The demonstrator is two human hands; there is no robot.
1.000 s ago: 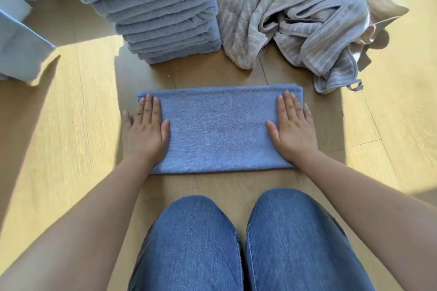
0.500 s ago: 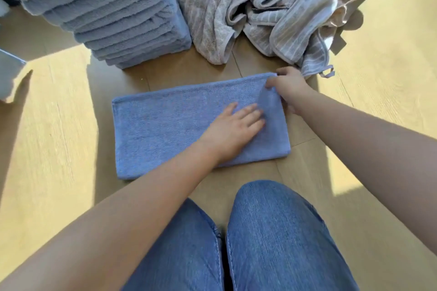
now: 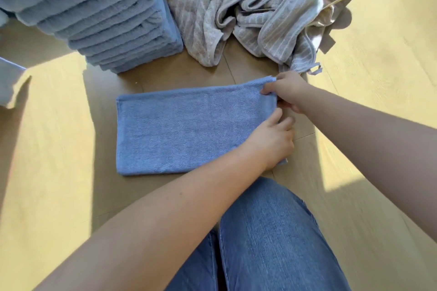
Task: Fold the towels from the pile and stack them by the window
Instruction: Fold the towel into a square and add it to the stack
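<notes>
Both hands quit pressing flat and moved to the right end of the blue towel on the floor: right hand pinched the far corner, left hand gripped the near edge, likely starting the next fold.

Flat folded blue towel near tall blue stack and rumpled grey pile.

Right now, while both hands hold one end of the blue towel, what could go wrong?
1. The right hand and left hand both pinch the right end of the blue towel; the other end lies free, so it might slide and the fold come out crooked.
2. The striped towel pile lies right beside the right hand, so its loose loop might get caught.
3. The folded stack is tall; one more towel could tip it.
</notes>
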